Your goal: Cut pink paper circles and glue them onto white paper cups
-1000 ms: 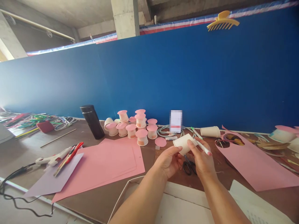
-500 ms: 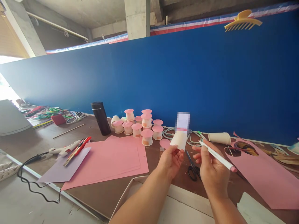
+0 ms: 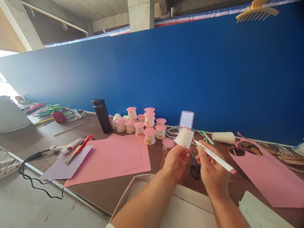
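Note:
My left hand (image 3: 176, 160) pinches a small white paper cup (image 3: 184, 138) by its lower edge and holds it up over the table. My right hand (image 3: 210, 167) is closed on a white marker with a pink cap (image 3: 215, 156); its tip points at the cup's right side. Black scissors (image 3: 194, 166) lie on the brown table (image 3: 99, 196) just under and between both hands. A pink paper circle (image 3: 168, 142) lies on the table to the left of the cup.
A cluster of white cups with pink tops (image 3: 142, 124), a black flask (image 3: 102, 116), pink paper sheets (image 3: 111, 158), a lilac sheet (image 3: 65, 164), a glue gun (image 3: 64, 147), a red cutter (image 3: 79, 148), a lying paper cup (image 3: 223, 137), a cut pink sheet (image 3: 266, 174). Blue board (image 3: 166, 69) behind.
The cup went from lying sideways between both hands to being held up by my left hand alone. My right hand came off it, then brought the marker tip back near it.

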{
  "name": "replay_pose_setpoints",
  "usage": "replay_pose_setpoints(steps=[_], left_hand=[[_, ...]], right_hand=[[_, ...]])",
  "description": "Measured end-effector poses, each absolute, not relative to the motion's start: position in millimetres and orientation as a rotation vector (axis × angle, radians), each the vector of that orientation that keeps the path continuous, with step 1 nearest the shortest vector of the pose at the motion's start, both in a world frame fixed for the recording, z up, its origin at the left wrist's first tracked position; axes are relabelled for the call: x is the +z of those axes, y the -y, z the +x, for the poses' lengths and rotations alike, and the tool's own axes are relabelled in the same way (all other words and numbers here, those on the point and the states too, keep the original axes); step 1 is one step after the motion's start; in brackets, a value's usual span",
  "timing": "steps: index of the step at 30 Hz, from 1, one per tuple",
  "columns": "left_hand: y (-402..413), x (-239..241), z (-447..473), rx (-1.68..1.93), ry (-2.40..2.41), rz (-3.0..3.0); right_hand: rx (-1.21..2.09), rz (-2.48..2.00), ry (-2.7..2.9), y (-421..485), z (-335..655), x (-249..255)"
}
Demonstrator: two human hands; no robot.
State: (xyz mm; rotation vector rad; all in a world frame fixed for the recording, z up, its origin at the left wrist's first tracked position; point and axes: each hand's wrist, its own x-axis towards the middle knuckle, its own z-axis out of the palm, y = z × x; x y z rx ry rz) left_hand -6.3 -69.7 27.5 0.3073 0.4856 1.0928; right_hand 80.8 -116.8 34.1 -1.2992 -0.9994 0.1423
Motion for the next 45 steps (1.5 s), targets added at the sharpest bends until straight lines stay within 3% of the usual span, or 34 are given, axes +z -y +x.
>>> replay_pose_setpoints(steps=[14,21,30,45], left_hand=[[75,38,-8,1.061,-0.509,0.280],[76,36,-7,1.096,-0.485,0.319],[73,36,-6,1.066,-0.518,0.292],[73,35,-5,1.062,-0.537,0.302]], right_hand=[[0.084,-1.337,1.066,118,76,34],[0.248,-1.214,0.996,117,75,33],[0.009,-1.316,1.089,111,82,22],[-0.121,-1.338,1.119,113,84,24]])
